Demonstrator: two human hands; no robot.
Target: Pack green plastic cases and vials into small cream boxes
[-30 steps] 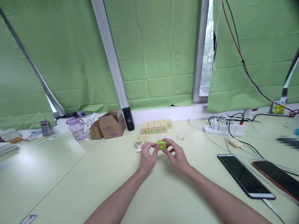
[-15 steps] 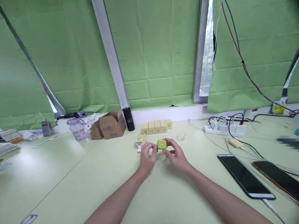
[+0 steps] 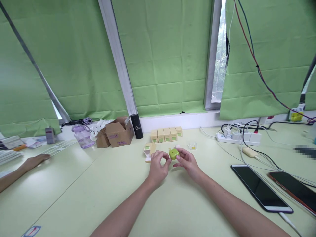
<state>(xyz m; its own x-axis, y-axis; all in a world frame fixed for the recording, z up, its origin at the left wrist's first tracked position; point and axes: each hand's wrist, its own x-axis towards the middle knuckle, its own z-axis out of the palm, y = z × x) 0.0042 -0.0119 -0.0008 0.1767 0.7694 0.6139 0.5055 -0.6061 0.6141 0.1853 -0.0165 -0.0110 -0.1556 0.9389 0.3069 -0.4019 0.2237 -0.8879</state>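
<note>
My right hand pinches a small green rounded case just above the pale green table. My left hand is curled right beside it, fingertips close to the case's left side. Just behind my left hand an opened small yellow box stands on the table. Behind that box stands a row of several matching yellow boxes. A small clear item with a yellow spot lies to the right of the case.
A black cylinder, brown cartons and a purple bottle stand at the back left. A power strip with cables and two phones lie on the right. Another person's hand rests at the left edge.
The green case has tilted in my right fingers while my left fingers eased off it. Another person's hand has come into view at the left.
</note>
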